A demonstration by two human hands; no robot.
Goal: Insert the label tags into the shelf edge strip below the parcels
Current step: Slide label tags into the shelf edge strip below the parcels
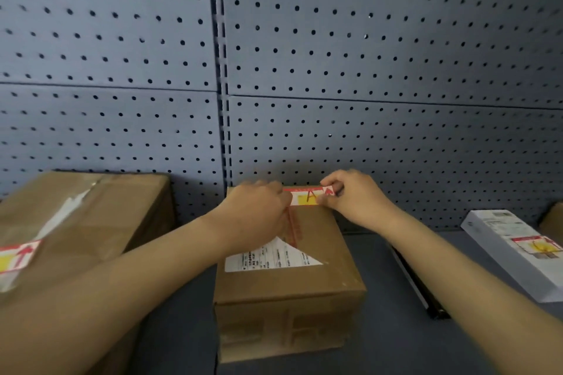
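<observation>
A red, white and yellow label tag (306, 196) is stretched between both hands above the far edge of a brown cardboard parcel (289, 286) in the middle of the shelf. My left hand (259, 207) holds its left end with curled fingers. My right hand (355, 196) pinches its right end between thumb and fingers. The parcel carries a white shipping label (274, 257) and red tape. The shelf edge strip is not in view.
A larger brown parcel (85, 222) with a similar tag (18, 256) stands at the left. A white flat box (518, 253) with another tag (537, 245) lies at the right, beside a black divider rail (417, 283). Grey pegboard (365, 70) backs the dark shelf (390, 344).
</observation>
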